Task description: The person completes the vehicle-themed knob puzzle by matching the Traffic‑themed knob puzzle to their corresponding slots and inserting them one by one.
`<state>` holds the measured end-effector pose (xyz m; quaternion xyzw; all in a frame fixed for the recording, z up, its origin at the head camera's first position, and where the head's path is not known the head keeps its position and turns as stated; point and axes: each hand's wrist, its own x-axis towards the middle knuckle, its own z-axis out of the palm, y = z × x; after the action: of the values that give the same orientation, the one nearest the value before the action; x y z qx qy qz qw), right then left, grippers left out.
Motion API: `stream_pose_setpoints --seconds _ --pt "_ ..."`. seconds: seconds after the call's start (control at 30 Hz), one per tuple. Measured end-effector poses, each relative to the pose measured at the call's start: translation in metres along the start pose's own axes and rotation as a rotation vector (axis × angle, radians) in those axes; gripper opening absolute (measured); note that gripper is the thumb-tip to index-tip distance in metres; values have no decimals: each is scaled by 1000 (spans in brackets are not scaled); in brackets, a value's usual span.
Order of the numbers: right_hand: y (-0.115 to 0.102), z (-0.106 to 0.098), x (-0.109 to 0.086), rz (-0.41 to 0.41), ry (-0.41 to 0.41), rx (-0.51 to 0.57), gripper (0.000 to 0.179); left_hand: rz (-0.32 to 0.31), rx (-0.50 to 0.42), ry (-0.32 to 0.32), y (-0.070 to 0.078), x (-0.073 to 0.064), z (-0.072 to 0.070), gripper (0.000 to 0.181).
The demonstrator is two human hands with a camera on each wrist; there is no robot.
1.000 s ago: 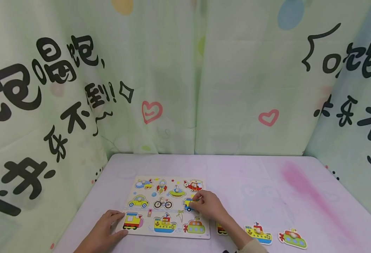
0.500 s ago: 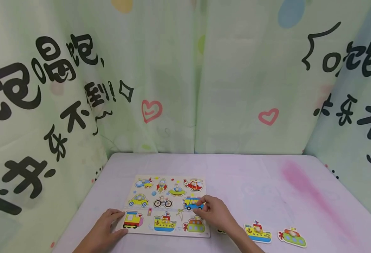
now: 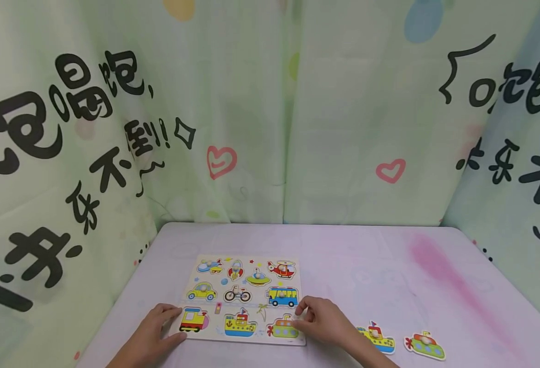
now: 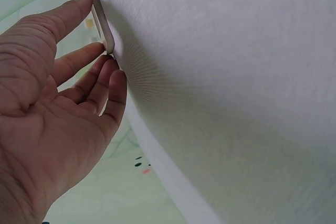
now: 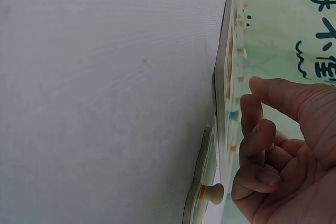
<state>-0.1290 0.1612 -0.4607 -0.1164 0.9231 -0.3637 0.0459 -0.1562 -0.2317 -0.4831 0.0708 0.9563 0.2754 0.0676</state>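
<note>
A knob puzzle board with printed vehicles lies on the table. My left hand holds its near left corner, thumb on the near edge, fingers at the left side. In the left wrist view, that thumb and the fingers meet the board's edge. By the board's right edge my right hand hovers, fingers loosely bent, nothing held. The right wrist view shows a gap between its thumb and forefinger. The blue bus piece sits in the board. A knobbed puzzle piece lies beside the board, hidden by the right hand in the head view.
To the right on the table lie a ship puzzle piece and a submarine puzzle piece. Printed curtains stand behind the table and at both sides. The white tablecloth has a pink streak at right.
My right hand has let go of the bus piece and moved toward me and to the right, off the bus. The left hand stays at the board's corner.
</note>
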Motion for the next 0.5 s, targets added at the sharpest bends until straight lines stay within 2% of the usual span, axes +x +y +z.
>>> stream_pose_setpoints --seconds 0.2,0.5 --pt "4 -5 -7 28 7 -40 20 -1 -1 0 0 0 1 65" --pt "17 -12 -17 45 32 -35 21 -6 -5 4 0 -1 0 64"
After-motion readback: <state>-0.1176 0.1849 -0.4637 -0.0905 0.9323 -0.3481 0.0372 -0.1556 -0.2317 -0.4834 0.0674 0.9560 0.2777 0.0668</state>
